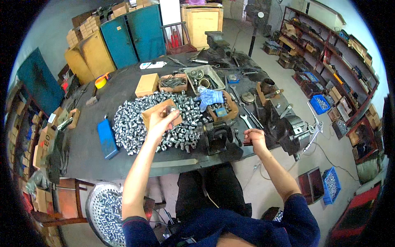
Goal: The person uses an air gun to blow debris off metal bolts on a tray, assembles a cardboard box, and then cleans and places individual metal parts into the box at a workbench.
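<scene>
Left hand (161, 120): one, bent over one box (149, 114) amid heaped fittings (131, 123) (too many to count). Right hand (254, 139): one, curled. Either's grip, I cannot tell. One dark table (84, 150); behind, one fan (260, 15).

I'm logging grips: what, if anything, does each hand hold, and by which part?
The left hand seems to pinch a small silver metal part; by which end is unclear. The right hand is curled; whether it holds anything cannot be told.
</scene>
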### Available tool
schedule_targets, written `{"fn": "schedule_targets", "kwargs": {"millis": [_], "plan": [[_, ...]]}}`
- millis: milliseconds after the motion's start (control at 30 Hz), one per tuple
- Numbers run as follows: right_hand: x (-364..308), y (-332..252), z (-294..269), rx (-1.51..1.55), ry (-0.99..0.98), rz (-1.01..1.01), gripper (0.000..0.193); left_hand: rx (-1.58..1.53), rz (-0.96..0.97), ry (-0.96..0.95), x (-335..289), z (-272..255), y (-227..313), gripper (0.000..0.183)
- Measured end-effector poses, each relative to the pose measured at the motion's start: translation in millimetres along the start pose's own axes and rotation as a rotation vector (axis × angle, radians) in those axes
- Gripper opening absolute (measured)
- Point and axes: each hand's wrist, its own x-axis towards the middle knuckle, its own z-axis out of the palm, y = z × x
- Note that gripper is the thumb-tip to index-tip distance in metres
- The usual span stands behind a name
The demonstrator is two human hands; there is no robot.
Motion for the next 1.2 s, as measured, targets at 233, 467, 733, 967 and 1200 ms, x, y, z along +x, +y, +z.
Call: {"fn": "schedule_targets", "kwargs": {"millis": [233,467,733,967,1200], "plan": [[124,-81,73,-0.923,-0.228,-0.471,0.034,1.249,0.226,0.042,91,37,-4,0.053],[232,-15,123,-1.197,-0.46,-0.597,0.052,1.452,0.206,-0.182,160,51,-52,0.042],[223,-27,97,-1.364,-0.865,-0.292,0.018,1.507,0.248,-0.251,210,47,-94,0.038],[288,-59,144,-1.015,-0.352,-0.472,0.032,1.472,0.19,-0.308,213,45,-101,0.04],[364,-29,206,-1.514,-0.337,-0.548,0.049,1.465,0.255,-0.409,202,27,-81,0.04]]}}
